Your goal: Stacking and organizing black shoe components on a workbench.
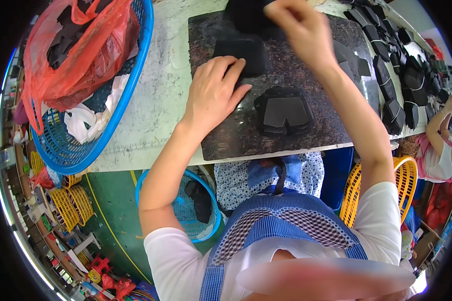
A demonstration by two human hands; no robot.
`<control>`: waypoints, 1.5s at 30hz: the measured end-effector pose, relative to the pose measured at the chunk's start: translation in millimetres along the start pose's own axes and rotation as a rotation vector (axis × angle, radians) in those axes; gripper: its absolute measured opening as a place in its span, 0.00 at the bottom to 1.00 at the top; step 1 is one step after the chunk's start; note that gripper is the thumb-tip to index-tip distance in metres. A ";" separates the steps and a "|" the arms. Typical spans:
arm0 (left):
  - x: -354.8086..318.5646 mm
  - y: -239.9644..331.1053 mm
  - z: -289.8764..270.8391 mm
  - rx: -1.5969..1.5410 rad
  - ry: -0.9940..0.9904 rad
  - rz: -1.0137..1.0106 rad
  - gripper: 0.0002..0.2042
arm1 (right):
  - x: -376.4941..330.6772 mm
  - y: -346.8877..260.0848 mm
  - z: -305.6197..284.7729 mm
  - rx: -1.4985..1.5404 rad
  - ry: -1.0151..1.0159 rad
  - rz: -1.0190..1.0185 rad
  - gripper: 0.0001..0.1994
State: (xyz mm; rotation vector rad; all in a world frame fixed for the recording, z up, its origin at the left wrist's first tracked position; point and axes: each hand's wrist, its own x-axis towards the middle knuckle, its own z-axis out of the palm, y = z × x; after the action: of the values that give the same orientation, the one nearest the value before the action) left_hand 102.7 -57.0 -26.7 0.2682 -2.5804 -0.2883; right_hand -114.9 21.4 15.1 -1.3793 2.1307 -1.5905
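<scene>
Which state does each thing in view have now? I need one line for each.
Left hand, resting beside black pieces, thumb apart from fingers
Right hand, blurred, fingers bent, grip unclear
Notched stack, lying flat
Red bag, open, contents showing
Large blue basket, holding the bag
Black bundles, tied
Light blue basket, partly filled

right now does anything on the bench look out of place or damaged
Slightly: the white table is smudged with dark marks, and a handle of the red bag droops over the rim of the blue basket.
</scene>
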 end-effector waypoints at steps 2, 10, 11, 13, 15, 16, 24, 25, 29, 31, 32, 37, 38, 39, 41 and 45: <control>6.1 -2.3 2.0 -0.031 -0.005 -0.004 0.18 | -23.2 -11.6 -40.5 0.021 0.185 -0.253 0.07; 13.0 44.3 -9.4 -0.329 -0.028 0.169 0.15 | -148.6 7.1 -86.3 -0.213 -0.306 -0.457 0.16; 4.2 57.4 -12.4 -0.359 -0.101 0.215 0.16 | -140.2 14.0 -102.9 -0.275 -0.173 -0.408 0.17; -3.1 65.5 -6.9 -0.395 -0.189 0.295 0.18 | -121.7 31.7 -127.9 -0.501 0.034 -0.312 0.19; -5.4 68.0 -4.2 -0.429 -0.200 0.300 0.19 | -111.0 55.0 -146.8 -0.745 0.018 -0.296 0.16; -3.9 69.9 -5.2 -0.428 -0.202 0.306 0.19 | -109.6 64.0 -151.9 -0.746 0.024 -0.294 0.16; -22.2 78.4 -21.6 -0.494 0.013 -0.037 0.21 | -110.1 35.8 -154.6 -0.420 0.076 -0.299 0.11; -17.7 94.3 -25.5 -0.654 0.018 -0.185 0.24 | -114.5 11.7 -150.5 -0.314 -0.093 -0.288 0.12; -29.6 117.0 -35.9 -0.815 -0.380 -0.332 0.17 | -149.2 -40.7 -112.7 0.142 -0.627 0.062 0.10; -45.4 120.0 -33.1 -0.937 -0.454 -0.445 0.07 | -160.7 -30.6 -109.3 0.313 -0.863 0.363 0.06; -48.1 118.5 -33.8 -0.933 -0.450 -0.460 0.07 | -158.8 -20.2 -112.2 0.199 -1.094 0.364 0.10; -21.3 90.1 -35.5 -1.195 -0.410 -0.882 0.12 | -121.5 -30.7 -92.2 0.370 -0.699 0.657 0.16; -12.2 80.2 -33.9 -1.159 -0.401 -0.921 0.12 | -111.9 -31.7 -82.9 0.190 -0.670 0.586 0.18; -10.2 73.0 -28.6 -1.158 -0.395 -0.922 0.12 | -110.4 -20.4 -77.3 0.144 -0.688 0.525 0.18; -13.4 62.9 -16.7 -1.067 -0.475 -0.899 0.13 | -109.4 -9.8 -71.6 0.097 -0.707 0.464 0.19; -16.8 59.1 -7.1 -1.117 -0.469 -0.920 0.14 | -104.4 -10.4 -70.6 0.092 -0.773 0.587 0.20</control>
State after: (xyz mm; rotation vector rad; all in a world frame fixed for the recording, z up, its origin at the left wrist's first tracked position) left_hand 112.7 2.6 -13.7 0.9905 -2.0566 -2.1786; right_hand -91.3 145.7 13.9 -0.9662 1.7082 -0.7458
